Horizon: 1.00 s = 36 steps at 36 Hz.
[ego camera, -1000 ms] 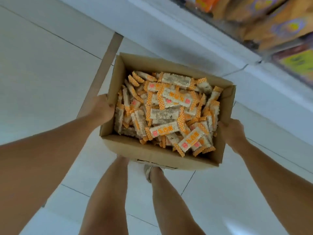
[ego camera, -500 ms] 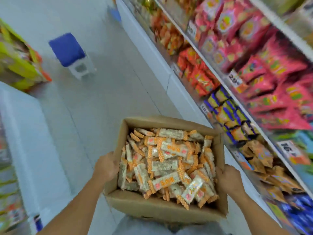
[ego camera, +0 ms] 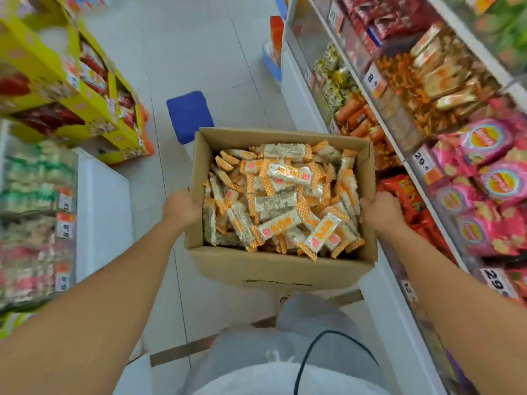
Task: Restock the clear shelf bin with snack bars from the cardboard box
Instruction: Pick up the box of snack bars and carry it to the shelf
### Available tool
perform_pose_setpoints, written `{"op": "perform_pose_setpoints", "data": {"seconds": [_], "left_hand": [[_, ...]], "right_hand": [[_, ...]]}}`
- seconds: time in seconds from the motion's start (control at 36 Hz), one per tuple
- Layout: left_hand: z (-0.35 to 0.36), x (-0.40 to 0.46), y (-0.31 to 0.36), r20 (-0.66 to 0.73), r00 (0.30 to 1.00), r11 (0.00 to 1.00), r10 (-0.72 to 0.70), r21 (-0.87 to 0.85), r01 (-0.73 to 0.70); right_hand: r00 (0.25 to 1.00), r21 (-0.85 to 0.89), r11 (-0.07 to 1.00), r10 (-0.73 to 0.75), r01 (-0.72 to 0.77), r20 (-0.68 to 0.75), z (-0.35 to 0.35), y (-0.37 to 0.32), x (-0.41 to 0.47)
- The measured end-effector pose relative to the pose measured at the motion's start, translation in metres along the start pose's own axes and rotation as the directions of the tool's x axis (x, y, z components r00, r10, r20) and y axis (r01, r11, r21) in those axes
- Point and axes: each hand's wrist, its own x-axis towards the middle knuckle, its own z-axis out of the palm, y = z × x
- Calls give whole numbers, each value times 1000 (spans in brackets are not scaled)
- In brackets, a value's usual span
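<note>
Head view: box (ego camera: 282,270) is held between both hands, off the floor, in front of the torso. Left hand (ego camera: 181,208) grips the box's left wall, thumb over the rim; right hand (ego camera: 379,209) grips the right wall, fingers curled round the edge. Box is open-topped and packed w/ bars (ego camera: 281,202), clear wrappers w/ orange checked ends, lying loose at all angles between the hands. Just past the box's far-left corner, beyond the left hand, a blue stool (ego camera: 189,115) stands on the white floor. Right of the right hand: shelves (ego camera: 410,163) w/ red, orange and pink snack packs and price tags, close beside the box's right wall. Left of the left hand: yellow display cartons (ego camera: 94,98) and a clear-fronted rack (ego camera: 37,212), blurred. Can't tell which bin is the target. Below the box a black cable (ego camera: 313,349) runs over light clothing.
</note>
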Motion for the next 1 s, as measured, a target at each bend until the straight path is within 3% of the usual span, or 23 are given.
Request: {"op": "perform_pose_setpoints", "data": {"seconds": [0.17,0.42,0.56,0.78,1.0], "left_hand": [[-59,116,32,-78,997,999,-18,43,22],[-130,320,81,-87,995,997,52,60,-47],[-171,410,117,-69,995,997,76,33,-74],[-227,561,193,-44,985,978,167,131,-160],[-268,695,270,-99,988,981,119,165,-101]], "right_hand": [[997,-41,997,-71,72,35,-21,-110,112],[999,-92,995,-48,46,-13,-16,-253,258],[999,-44,999,-14,13,-33,-25,-314,325],[998,10,998,67,-67,-8,-34,-394,449],[995,28,995,98,-98,-9,-37,-475,585]]}}
